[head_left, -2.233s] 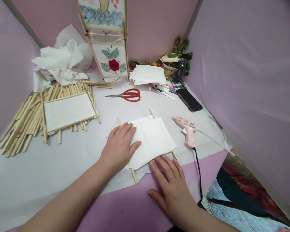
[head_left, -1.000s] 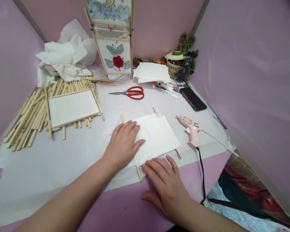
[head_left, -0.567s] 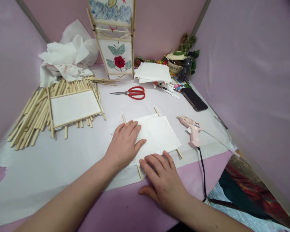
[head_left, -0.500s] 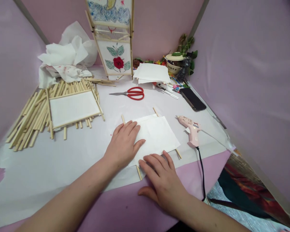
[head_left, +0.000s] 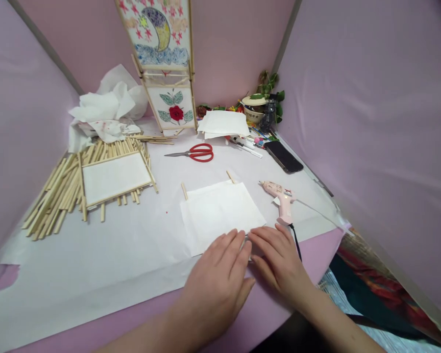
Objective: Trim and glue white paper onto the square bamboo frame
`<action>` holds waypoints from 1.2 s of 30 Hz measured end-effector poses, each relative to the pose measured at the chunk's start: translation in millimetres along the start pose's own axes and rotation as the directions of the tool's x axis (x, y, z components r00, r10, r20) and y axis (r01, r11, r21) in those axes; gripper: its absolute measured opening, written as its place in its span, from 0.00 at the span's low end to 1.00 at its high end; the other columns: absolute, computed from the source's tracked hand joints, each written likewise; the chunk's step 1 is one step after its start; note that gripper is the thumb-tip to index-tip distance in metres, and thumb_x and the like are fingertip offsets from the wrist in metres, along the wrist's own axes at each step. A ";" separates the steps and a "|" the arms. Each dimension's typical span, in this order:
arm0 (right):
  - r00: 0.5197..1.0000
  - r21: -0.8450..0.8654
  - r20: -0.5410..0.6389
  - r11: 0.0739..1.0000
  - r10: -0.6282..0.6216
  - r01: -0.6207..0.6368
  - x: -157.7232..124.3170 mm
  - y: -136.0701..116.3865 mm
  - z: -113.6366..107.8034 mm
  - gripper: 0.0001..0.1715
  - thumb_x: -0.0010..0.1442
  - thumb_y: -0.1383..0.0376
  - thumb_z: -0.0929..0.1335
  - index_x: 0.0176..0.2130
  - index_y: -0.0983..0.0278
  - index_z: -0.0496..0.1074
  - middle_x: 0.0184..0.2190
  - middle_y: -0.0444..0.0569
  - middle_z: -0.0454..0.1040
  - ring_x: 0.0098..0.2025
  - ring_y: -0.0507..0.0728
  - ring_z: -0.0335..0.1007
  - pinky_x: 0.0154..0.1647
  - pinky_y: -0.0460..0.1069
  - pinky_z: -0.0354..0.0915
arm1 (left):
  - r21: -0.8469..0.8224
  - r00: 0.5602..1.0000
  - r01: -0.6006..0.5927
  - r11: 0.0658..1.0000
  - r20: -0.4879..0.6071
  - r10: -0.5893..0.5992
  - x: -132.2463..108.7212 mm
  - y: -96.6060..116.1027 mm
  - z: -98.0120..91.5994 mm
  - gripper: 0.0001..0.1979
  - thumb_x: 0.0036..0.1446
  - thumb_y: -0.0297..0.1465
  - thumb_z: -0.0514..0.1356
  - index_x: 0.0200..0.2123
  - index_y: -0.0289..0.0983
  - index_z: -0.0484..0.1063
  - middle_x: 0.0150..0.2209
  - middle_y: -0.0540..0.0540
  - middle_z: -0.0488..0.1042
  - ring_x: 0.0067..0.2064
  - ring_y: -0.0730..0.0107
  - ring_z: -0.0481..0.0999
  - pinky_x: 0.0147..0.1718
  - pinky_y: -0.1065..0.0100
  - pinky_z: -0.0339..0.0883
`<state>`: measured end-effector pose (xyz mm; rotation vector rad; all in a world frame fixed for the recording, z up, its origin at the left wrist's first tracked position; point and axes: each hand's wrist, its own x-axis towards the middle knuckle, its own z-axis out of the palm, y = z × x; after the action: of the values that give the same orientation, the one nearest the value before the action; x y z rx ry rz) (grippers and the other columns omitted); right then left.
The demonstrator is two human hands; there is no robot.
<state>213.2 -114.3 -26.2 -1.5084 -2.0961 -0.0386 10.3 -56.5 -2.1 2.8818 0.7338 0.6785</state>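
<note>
Noting the white paper sheet (head_left: 220,215) flat on the table, left hand (head_left: 216,282) and right hand (head_left: 279,260) at its near edge, fingers extended, holding nothing. We judge it part-done: wooden stick ends (head_left: 184,191) show at the far edge, unlike the finished-looking stick-framed paper panel (head_left: 113,177).

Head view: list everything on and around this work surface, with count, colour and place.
white paper sheet: 1, white, centre, stick ends showing beyond its far edge
framed paper panel: 1, white in pale wood, left
wooden sticks: many, pale, heaped under that panel
painted screen: 1, multicoloured, upright at back
crumpled tissue: 1 heap, white, back left
scissors: 1 pair, red handles, back centre
paper stack: 1, white, back centre
hot glue gun: 1, pink, right
smartphone: 1, black, back right
left hand: at sheet's near edge
right hand: beside left hand
</note>
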 end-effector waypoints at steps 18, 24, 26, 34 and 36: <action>0.998 0.015 0.000 0.998 0.059 -0.059 2.8 6.2 3.3 0.18 0.68 0.64 0.61 0.55 0.63 0.69 0.53 0.51 0.73 0.56 0.60 0.61 0.60 0.60 0.48 | 0.126 0.987 0.028 0.992 0.152 -0.047 -16.2 1.9 26.8 0.35 0.60 0.46 0.58 0.64 0.32 0.56 0.67 0.35 0.54 0.67 0.52 0.53 0.63 0.52 0.54; 0.993 -0.009 0.111 0.999 -0.043 0.045 3.6 3.2 7.0 0.20 0.68 0.66 0.60 0.58 0.63 0.66 0.55 0.53 0.71 0.57 0.57 0.63 0.62 0.59 0.46 | 0.073 0.978 0.078 0.994 0.190 -0.091 -15.7 4.9 28.2 0.32 0.61 0.41 0.59 0.64 0.33 0.56 0.65 0.35 0.59 0.65 0.53 0.59 0.61 0.53 0.59; 0.995 -0.032 0.095 0.999 -0.034 0.037 2.3 4.9 7.3 0.20 0.68 0.65 0.60 0.57 0.63 0.67 0.55 0.53 0.72 0.57 0.57 0.64 0.62 0.59 0.48 | 0.088 0.979 0.091 0.992 0.177 -0.105 -19.7 4.7 28.0 0.31 0.62 0.40 0.58 0.64 0.34 0.55 0.65 0.35 0.58 0.65 0.52 0.59 0.60 0.52 0.60; 0.999 -0.059 0.042 0.998 -0.019 0.021 0.5 7.2 9.0 0.20 0.67 0.65 0.62 0.57 0.63 0.67 0.54 0.54 0.72 0.57 0.58 0.64 0.62 0.60 0.51 | 0.176 0.963 0.193 0.965 0.155 -0.221 -31.2 7.4 20.5 0.33 0.61 0.42 0.58 0.64 0.33 0.56 0.65 0.35 0.58 0.66 0.53 0.57 0.62 0.50 0.57; 0.998 -0.059 0.059 0.998 -0.010 0.014 4.0 5.1 8.8 0.20 0.67 0.64 0.63 0.57 0.63 0.67 0.55 0.54 0.71 0.57 0.58 0.64 0.63 0.60 0.51 | 0.186 0.955 0.210 0.960 0.172 -0.242 -29.0 7.0 17.6 0.34 0.61 0.42 0.58 0.65 0.32 0.55 0.65 0.35 0.58 0.66 0.54 0.56 0.63 0.51 0.54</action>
<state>213.1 -106.1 -33.3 -1.5489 -2.1679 -0.0629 -1.7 -76.1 -28.1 2.8858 1.1173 0.3173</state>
